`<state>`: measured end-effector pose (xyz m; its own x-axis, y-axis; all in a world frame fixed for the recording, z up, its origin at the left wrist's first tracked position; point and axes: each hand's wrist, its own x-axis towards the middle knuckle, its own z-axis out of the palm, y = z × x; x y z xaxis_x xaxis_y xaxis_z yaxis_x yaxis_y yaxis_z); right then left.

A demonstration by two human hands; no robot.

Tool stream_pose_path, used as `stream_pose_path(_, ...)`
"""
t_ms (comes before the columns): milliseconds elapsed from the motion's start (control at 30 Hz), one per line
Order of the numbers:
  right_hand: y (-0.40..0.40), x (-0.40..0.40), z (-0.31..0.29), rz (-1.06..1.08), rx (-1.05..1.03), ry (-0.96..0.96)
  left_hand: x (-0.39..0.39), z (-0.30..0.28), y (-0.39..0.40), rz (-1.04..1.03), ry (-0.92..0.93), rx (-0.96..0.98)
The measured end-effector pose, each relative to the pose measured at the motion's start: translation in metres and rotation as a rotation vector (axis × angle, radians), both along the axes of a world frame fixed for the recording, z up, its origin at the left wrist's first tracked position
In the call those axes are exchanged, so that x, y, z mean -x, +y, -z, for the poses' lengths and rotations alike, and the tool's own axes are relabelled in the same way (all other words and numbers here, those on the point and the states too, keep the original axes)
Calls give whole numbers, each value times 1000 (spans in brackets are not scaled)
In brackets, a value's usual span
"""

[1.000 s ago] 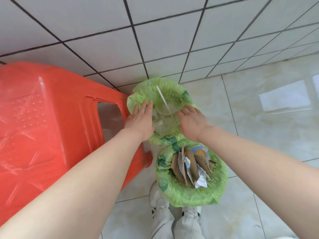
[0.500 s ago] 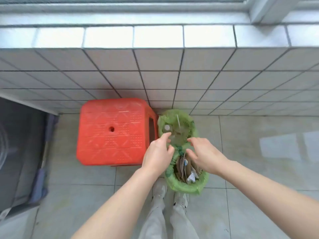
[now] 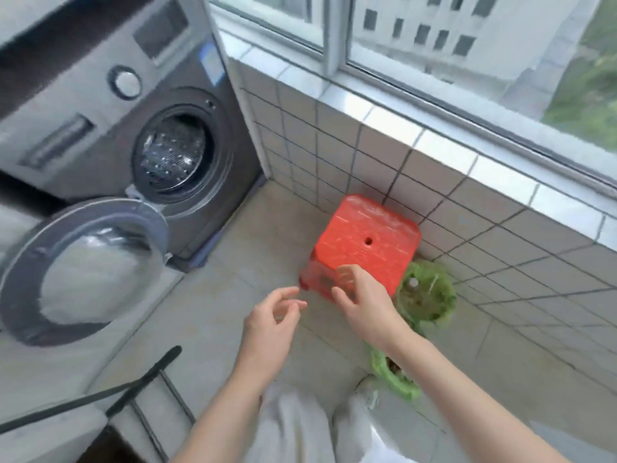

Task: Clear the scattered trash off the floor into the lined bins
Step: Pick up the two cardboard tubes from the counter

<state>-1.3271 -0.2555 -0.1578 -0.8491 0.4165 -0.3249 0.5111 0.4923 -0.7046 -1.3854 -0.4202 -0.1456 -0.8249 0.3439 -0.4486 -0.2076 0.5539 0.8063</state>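
Nearest, at the bottom edge, pale trouser legs are seen, with a dark metal rack low on the left. Just right of the knees, the near bin with its green liner is partly hidden behind the right forearm; some brown scraps can be made out inside, though blur keeps them from being told apart.

Both bare hands are held in the air above the floor, apart from each other and touching nothing. The left hand is seen with a loose, wide grip, fingers relaxed and slightly bent, nothing held in it. The right hand is raised in front of the stool, its grip likewise wide and empty, fingers spread and thumb out.

Beyond the right hand, the far bin is set on the floor, lined in green, with a clear bottle and a thin stick-like piece visible inside. It stands just beside a red plastic stool, and both are placed close against the tiled wall. No loose trash can be made out on the visible floor tiles.

Farther left, a grey washing machine is seen with its round door swung open. Above the wall, a window is seen, with a pale building outside.
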Motion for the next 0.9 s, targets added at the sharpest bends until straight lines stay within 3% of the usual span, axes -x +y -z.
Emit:
stream_pose_path(133, -80, 70, -38, -146, 4, 52, 41, -26, -91, -198, 55, 3)
stream_pose_path(433, -223, 199, -95, -420, -26, 122, 164, -83, -242, -391, 271, 75)
stream_pose_path(767, -277, 339, -135, -588, 43, 243, 262, -111, -292, -639, 308, 55)
stream_pose_path(900, -288, 406, -155, -702, 73, 301, 327, -135, -296, -682, 466, 138)
